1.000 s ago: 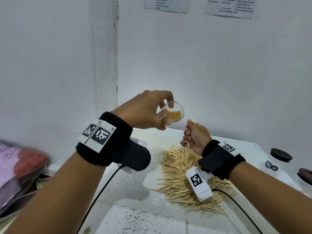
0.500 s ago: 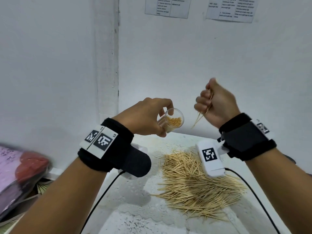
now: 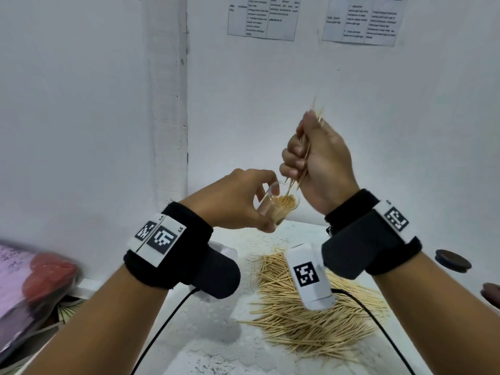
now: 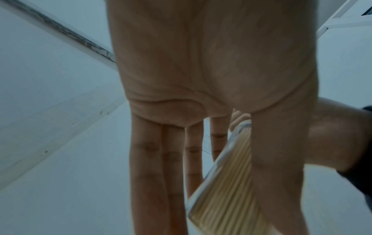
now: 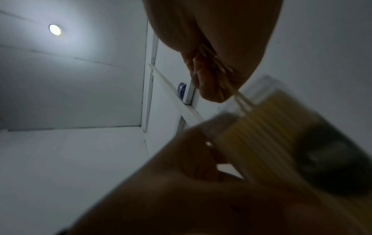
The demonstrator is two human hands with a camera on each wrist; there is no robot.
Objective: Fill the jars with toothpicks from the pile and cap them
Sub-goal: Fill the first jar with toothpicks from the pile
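My left hand [image 3: 238, 201] holds a small clear jar [image 3: 276, 205] in the air above the table, tilted, partly full of toothpicks. In the left wrist view the jar [image 4: 225, 182] sits between thumb and fingers. My right hand [image 3: 316, 161] grips a small bunch of toothpicks [image 3: 305, 155] in its fist just above the jar; their lower tips reach into the jar's mouth. The right wrist view shows the bunch [image 5: 219, 70] and the blurred jar [image 5: 267, 127]. The toothpick pile [image 3: 305, 307] lies on the white table [image 3: 216, 334] below both hands.
Two dark round lids [image 3: 453, 260] lie at the table's right edge. A pink and red bag [image 3: 29, 288] sits at the left. White walls close in behind and to the left, with printed sheets [image 3: 261, 17] pinned up high.
My right hand has lifted a bunch of toothpicks off the pile, swung up, and come over the jar with the tips going in. The left hand has kept the jar almost still.
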